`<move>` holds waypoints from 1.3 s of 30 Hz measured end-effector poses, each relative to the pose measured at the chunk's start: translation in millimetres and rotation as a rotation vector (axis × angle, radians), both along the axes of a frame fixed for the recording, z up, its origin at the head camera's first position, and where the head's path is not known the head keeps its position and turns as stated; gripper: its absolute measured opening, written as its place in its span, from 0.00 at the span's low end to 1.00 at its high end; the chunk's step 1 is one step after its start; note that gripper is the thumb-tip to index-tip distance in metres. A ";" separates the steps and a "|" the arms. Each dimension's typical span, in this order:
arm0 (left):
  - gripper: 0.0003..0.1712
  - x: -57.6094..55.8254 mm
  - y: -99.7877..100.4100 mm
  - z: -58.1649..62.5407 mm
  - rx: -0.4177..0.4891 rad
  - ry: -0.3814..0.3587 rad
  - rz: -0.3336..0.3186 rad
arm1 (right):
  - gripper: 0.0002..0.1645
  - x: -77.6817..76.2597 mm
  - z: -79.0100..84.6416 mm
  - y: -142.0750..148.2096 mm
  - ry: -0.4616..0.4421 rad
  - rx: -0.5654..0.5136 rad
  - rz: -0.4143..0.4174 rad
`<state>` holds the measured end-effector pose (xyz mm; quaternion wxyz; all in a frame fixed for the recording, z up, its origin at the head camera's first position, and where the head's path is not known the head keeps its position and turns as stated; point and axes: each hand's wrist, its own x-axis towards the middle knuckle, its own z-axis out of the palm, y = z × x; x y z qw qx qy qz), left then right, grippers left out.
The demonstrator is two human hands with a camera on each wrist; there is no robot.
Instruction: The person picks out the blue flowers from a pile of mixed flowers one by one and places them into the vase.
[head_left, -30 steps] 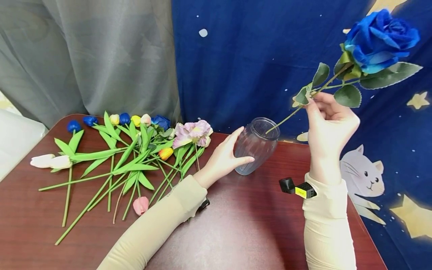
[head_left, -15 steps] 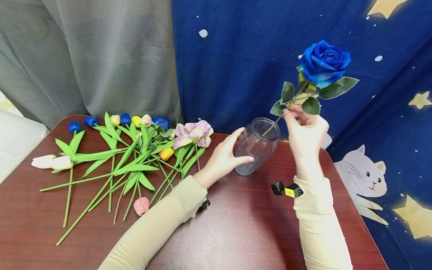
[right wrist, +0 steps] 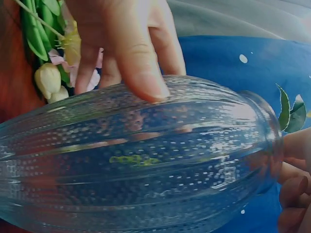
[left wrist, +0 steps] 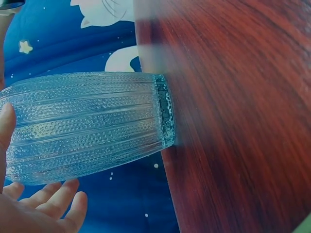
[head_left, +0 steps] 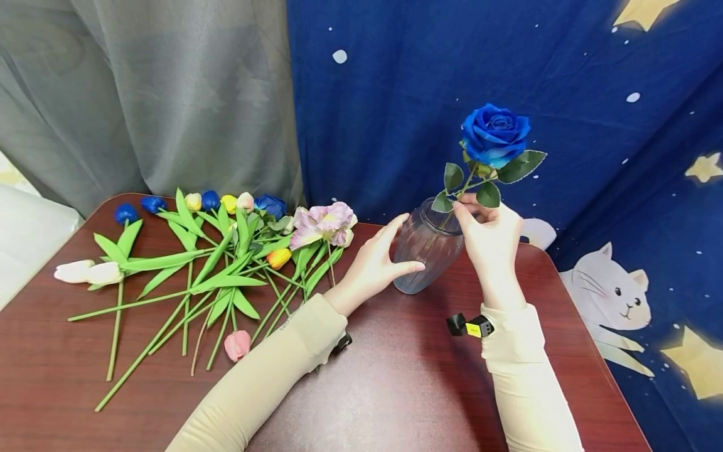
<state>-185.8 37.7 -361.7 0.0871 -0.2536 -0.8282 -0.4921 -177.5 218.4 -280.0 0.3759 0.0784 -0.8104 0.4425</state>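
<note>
A clear ribbed glass vase [head_left: 433, 260] stands on the table. My left hand [head_left: 373, 263] holds its left side, thumb [right wrist: 143, 73] in front and fingers behind. My right hand [head_left: 492, 235] pinches the stem of a blue rose [head_left: 497, 135] between thumb and fingers, just above the vase's mouth. The rose is upright, leaning slightly right, its lower stem inside the vase. In the right wrist view, rose leaves [right wrist: 294, 114] show beyond the vase rim. The stem's lower end is hard to make out through the glass.
Artificial flowers lie spread over the left of the brown table [head_left: 361, 402]: white tulips [head_left: 87, 272], a pink tulip [head_left: 237, 345], a purple-pink flower [head_left: 324, 220], blue and yellow ones. Grey and blue curtains [head_left: 395, 94] hang behind.
My right hand has moved left and brought the blue rose over the vase, its stem now deeper inside. The rose has come down and turned more upright. The left hand and vase stay put.
</note>
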 end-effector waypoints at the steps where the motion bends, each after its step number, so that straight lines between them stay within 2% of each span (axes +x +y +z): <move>1: 0.52 0.0 0.0 -0.1 0.002 0.000 -0.002 | 0.08 0.4 -1.3 -0.1 -0.005 0.011 0.000; 11: 0.52 -0.7 -0.5 -0.3 0.005 -0.007 -0.009 | 0.09 3.8 -6.8 -0.3 -0.068 0.088 -0.015; 16: 0.53 -0.5 -0.6 -0.6 0.004 0.001 -0.010 | 0.08 5.3 -6.6 0.5 -0.090 0.143 -0.056; 22: 0.53 0.1 -0.5 0.2 0.016 -0.009 -0.015 | 0.08 8.3 -5.4 2.3 -0.136 0.146 -0.050; 30: 0.52 0.3 -1.7 0.8 0.014 -0.009 -0.013 | 0.08 14.4 -5.0 4.3 -0.106 0.151 -0.119; 35: 0.52 -0.1 -1.4 -0.1 0.012 -0.006 -0.012 | 0.09 15.1 -10.1 8.9 -0.040 0.133 -0.110; 39: 0.52 0.0 -0.9 -0.3 0.010 -0.008 -0.015 | 0.13 16.3 -16.5 14.5 -0.021 0.065 -0.081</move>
